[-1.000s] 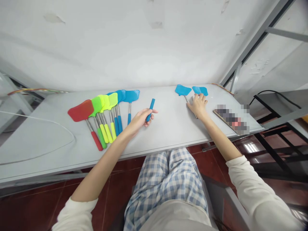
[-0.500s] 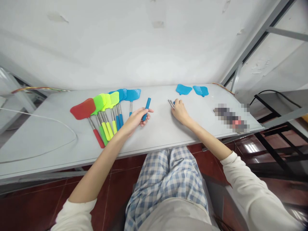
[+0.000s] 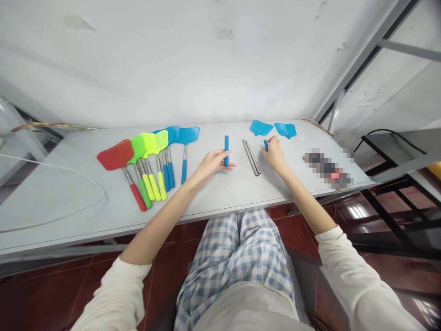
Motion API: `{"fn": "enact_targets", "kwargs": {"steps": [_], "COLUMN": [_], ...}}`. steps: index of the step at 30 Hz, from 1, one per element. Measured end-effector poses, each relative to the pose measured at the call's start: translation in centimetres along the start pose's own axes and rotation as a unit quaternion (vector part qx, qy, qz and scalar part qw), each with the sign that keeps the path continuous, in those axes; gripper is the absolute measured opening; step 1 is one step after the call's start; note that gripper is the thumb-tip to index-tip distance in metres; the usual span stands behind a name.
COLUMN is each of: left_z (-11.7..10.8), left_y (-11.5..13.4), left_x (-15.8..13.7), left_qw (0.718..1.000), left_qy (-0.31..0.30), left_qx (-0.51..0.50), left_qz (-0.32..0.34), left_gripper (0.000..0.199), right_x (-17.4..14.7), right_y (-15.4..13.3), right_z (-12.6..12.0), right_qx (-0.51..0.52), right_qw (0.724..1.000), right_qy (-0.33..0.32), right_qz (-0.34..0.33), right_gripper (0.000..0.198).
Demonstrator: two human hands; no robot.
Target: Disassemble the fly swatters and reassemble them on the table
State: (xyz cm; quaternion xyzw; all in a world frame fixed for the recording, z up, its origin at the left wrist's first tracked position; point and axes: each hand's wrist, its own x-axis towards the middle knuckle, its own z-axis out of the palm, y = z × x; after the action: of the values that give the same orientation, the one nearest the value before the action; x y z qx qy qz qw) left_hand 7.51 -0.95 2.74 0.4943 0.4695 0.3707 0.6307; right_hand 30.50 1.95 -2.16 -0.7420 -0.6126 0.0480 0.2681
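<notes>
Between the thumb and fingers of my left hand (image 3: 215,163) is a blue handle grip (image 3: 226,145), held nearly upright over the table. My right hand (image 3: 275,154) is closed around another blue handle grip (image 3: 265,145), most of it hidden by the fingers. Two bare metal rods (image 3: 251,157) lie side by side on the table between my hands. Behind my right hand rest two loose blue fly swatter heads (image 3: 261,128) near the wall. A whole blue fly swatter (image 3: 184,161) lies to the left of my left hand.
Farther left, several whole fly swatters lie in a row: red (image 3: 119,155), green (image 3: 138,147), yellow and blue. A thin white cable (image 3: 93,181) curves across the table's left part. A blurred-out object (image 3: 329,170) lies at the right end. A white wall (image 3: 193,73) stands behind.
My left hand has moved right with its blue grip, turning it more upright. My right hand has shifted right, away from the metal rods, which now show in full.
</notes>
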Motion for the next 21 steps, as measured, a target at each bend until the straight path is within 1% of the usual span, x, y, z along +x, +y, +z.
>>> {"fn": "enact_targets", "kwargs": {"steps": [2,4,5,7,9,10,11,13,15,17,19,21], "left_z": [1.2,2.6,3.4,5.1,6.6,7.3,7.9,8.6,8.8,8.6,8.2,7.7], "left_y": [-0.1,-0.4,-0.5,-0.8,-1.1,-1.3,-1.5,-1.9,-2.4,-2.9,-3.2,-3.5], "left_x": [1.0,2.0,2.5,3.3,4.0,4.4,4.7,5.5,6.5,7.5,8.3,8.8], "left_qw": [0.999,0.996,0.991,0.977,0.962,0.956,0.950,0.935,0.905,0.861,0.817,0.780], "left_qy": [-0.017,-0.021,-0.017,-0.001,0.001,-0.007,-0.021,-0.054,-0.084,-0.105,-0.119,-0.129], "left_qx": [0.022,0.074,0.108,0.177,0.223,0.235,0.242,0.260,0.311,0.391,0.466,0.519], "left_qz": [0.017,0.050,0.071,0.118,0.160,0.177,0.194,0.235,0.279,0.309,0.318,0.326], "left_gripper": [0.021,0.031,0.038,0.052,0.060,0.062,0.064,0.065,0.059,0.046,0.034,0.029], "right_x": [-0.5,-1.2,-1.5,-1.9,-1.9,-1.7,-1.2,0.1,1.6,2.9,3.3,2.9], "right_y": [0.6,0.4,0.0,-0.9,-1.5,-1.6,-1.4,-0.2,1.6,3.4,4.5,4.7], "right_z": [-1.0,-1.8,-2.1,-2.6,-3.1,-3.2,-3.4,-3.7,-3.9,-3.9,-3.7,-3.0], "right_qx": [-0.053,-0.051,-0.021,0.082,0.179,0.208,0.223,0.219,0.180,0.117,0.055,0.005], "right_qw": [0.998,0.998,1.000,0.996,0.978,0.969,0.965,0.970,0.983,0.993,0.997,0.997], "right_qy": [-0.003,0.004,0.003,-0.024,-0.065,-0.077,-0.079,-0.057,-0.013,0.009,-0.021,-0.056], "right_qz": [0.022,0.024,0.011,-0.036,-0.087,-0.104,-0.111,-0.090,-0.035,0.025,0.059,0.057], "right_gripper": [0.032,0.032,0.033,0.039,0.046,0.047,0.047,0.045,0.043,0.039,0.036,0.038]}}
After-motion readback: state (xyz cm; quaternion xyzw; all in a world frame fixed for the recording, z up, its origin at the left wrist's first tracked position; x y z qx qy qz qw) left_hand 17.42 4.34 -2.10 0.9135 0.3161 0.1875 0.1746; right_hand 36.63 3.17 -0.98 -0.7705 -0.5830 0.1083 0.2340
